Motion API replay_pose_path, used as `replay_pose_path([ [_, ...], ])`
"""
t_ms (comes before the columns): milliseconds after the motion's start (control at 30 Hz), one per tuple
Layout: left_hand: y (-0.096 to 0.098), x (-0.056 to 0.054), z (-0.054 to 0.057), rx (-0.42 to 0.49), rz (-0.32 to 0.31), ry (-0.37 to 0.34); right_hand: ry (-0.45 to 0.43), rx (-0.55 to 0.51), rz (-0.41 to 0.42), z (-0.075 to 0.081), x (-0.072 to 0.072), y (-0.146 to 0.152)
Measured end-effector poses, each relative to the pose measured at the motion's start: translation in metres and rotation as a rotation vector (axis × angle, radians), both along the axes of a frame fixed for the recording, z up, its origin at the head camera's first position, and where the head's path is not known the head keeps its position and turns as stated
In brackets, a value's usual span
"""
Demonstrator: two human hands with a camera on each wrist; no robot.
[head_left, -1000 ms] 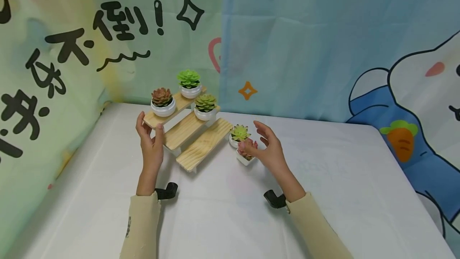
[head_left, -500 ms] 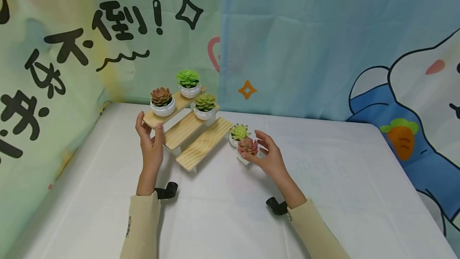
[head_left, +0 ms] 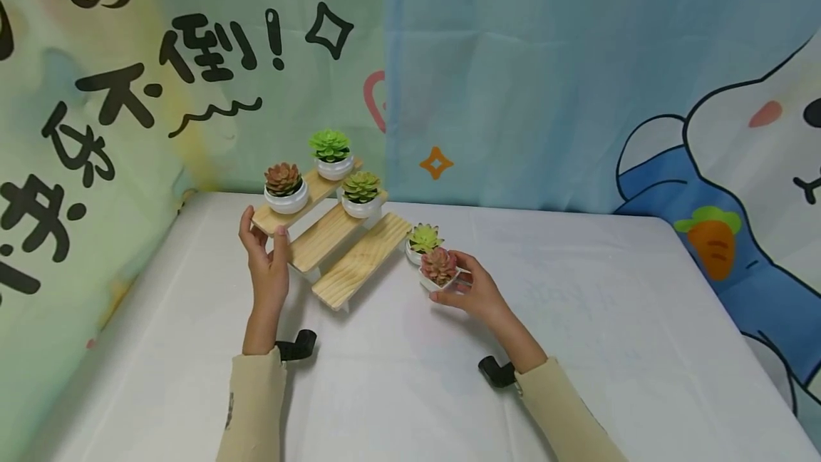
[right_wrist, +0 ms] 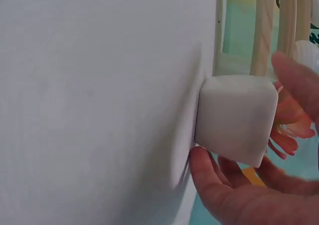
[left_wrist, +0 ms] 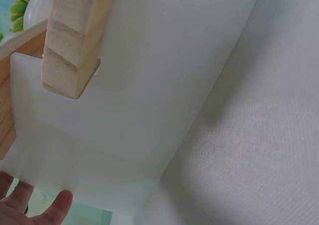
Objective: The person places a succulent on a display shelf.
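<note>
My left hand point(head_left: 268, 269) grips the near left end of a three-tier wooden plant stand point(head_left: 349, 262). In the left wrist view its fingertips point(left_wrist: 61, 205) meet the edge of the stand's white side panel point(left_wrist: 134, 110). On the top plank sit a reddish-brown succulent point(head_left: 284, 180) and a bright green succulent point(head_left: 330, 146). A green succulent point(head_left: 362, 188) stands on the middle plank; the lowest plank is bare. My right hand point(head_left: 479, 292) holds a pink succulent in a white square pot point(right_wrist: 237, 118), thumb on one side, fingers on the other. Whether its base touches the table cannot be told.
A yellow-green succulent point(head_left: 425, 239) in a white pot stands on the table right behind the pink one, close to the stand's right end. White cloth point(head_left: 398, 391) covers the table. Printed curtains point(head_left: 513, 91) hang along its back and left side.
My right hand has come down and in from above the pink succulent, and its fingers now hold the pot. My left hand stays on the stand. The head view has shifted slightly.
</note>
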State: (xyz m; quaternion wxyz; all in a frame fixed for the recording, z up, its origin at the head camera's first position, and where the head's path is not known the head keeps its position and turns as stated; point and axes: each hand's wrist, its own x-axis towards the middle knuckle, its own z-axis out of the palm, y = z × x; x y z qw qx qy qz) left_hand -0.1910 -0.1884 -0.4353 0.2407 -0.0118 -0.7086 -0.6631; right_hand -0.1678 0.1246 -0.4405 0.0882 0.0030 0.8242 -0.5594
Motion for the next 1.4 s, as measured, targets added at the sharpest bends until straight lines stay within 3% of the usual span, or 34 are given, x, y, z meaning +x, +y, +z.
replay_pose_path([
  [167,0.000,0.000,0.001,0.000,0.000,0.006,-0.014,-0.020,0.006,-0.003,-0.003,0.001],
  [433,0.001,0.000,0.001,0.001,-0.001,0.003,0.029,0.034,0.071,-0.003,-0.003,0.003],
  [967,0.001,-0.001,0.000,0.007,-0.004,0.008,0.005,0.058,0.033,-0.003,-0.006,0.002],
  [1400,0.001,0.000,0.001,0.016,-0.004,0.010,0.015,0.079,0.064,0.011,0.008,0.007],
])
